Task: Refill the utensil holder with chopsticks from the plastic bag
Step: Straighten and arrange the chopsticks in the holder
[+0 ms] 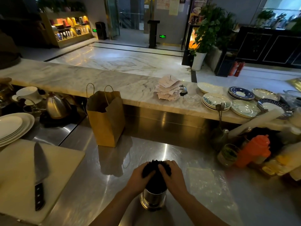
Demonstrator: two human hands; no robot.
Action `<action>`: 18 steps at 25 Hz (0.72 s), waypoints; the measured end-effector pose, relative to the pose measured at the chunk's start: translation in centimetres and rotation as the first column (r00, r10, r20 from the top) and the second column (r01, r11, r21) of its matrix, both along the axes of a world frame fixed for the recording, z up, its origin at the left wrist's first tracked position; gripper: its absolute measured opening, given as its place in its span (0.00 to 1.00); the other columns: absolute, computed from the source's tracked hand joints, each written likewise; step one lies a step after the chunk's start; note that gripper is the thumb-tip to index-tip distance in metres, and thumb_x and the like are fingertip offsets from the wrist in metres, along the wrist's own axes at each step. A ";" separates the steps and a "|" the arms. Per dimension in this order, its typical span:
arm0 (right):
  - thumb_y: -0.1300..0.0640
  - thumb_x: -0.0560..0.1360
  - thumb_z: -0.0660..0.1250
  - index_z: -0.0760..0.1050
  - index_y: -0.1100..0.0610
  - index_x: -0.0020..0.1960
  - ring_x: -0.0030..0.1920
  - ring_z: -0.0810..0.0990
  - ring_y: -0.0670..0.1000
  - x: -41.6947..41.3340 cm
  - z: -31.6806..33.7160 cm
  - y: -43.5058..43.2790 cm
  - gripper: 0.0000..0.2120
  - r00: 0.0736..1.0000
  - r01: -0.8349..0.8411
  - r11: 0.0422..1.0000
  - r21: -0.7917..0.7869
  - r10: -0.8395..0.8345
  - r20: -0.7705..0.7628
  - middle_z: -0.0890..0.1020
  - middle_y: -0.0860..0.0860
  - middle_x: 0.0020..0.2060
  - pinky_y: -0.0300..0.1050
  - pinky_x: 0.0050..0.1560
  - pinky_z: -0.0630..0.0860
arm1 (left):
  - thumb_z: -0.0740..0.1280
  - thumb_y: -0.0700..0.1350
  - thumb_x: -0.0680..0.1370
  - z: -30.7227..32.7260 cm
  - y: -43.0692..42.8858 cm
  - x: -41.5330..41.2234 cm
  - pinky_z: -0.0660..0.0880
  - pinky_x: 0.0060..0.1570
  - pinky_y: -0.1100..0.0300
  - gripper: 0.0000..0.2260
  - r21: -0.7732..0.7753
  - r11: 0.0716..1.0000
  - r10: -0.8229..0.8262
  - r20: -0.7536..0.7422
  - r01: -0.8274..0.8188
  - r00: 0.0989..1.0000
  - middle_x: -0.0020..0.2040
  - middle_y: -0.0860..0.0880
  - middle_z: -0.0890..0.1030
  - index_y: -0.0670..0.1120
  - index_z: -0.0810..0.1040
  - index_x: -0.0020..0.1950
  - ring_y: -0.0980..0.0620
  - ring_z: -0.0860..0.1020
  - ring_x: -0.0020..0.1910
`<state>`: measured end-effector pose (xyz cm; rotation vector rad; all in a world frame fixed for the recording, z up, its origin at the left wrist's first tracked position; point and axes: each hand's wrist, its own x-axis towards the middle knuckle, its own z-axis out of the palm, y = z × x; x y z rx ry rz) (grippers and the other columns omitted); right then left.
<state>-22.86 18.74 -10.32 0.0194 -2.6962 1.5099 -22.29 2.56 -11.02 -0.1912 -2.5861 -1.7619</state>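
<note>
So the chopsticks (155,163) are a fat dark bundle standing upright in the shiny metal utensil holder (153,199), which sits on the steel worktop (101,185) right at the near edge, pretty much dead centre. Both hands are on the bundle near its top: the left hand (140,178) wraps it from the left and the right hand (173,176) from the right. Fingers are curled round the sticks, so each grip is closed on the chopsticks. The tips poke out above the fingers.

Just to the right of the holder, a clear plastic bag (206,183) lies flat on the worktop. Behind the holder stands a brown paper bag (105,121) with its top open. Off to the left there's a cutting board (17,176) with a big knife (39,173) lying on it, white plates (14,126) stacked behind that, and a metal kettle (56,106) further back. On the right sits an orange squeeze bottle (254,150).
</note>
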 end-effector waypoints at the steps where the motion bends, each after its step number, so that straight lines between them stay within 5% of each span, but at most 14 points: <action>1: 0.41 0.76 0.64 0.75 0.42 0.49 0.46 0.78 0.37 -0.2 0.2 0.2 0.07 1.000 0.002 1.000 0.012 -0.002 -0.005 0.78 0.42 0.43 0.29 0.43 0.73 | 0.65 0.60 0.74 -0.1 0.0 -0.2 0.73 0.48 0.76 0.06 -0.003 1.000 -0.004 -0.001 0.004 1.000 0.50 0.68 0.81 0.70 0.77 0.51 0.67 0.80 0.51; 11: 0.45 0.75 0.68 0.81 0.49 0.43 0.39 0.81 0.41 -0.6 1.4 1.7 0.09 0.999 -0.043 0.998 0.044 0.044 -0.018 0.82 0.44 0.35 0.37 0.44 0.78 | 0.67 0.50 0.78 -0.3 0.0 -0.9 0.71 0.48 0.78 0.10 -0.068 0.997 -0.032 0.063 0.036 0.998 0.46 0.65 0.80 0.67 0.74 0.51 0.66 0.78 0.49; 18: 0.50 0.72 0.73 0.81 0.49 0.44 0.36 0.83 0.43 -0.6 2.3 2.5 0.03 0.997 -0.042 0.998 -0.048 0.039 -0.059 0.83 0.46 0.33 0.36 0.39 0.79 | 0.74 0.51 0.73 1.6 -0.8 -0.1 0.70 0.57 0.73 0.25 -0.035 0.998 -0.046 0.062 0.048 0.997 0.62 0.64 0.76 0.61 0.70 0.68 0.69 0.72 0.62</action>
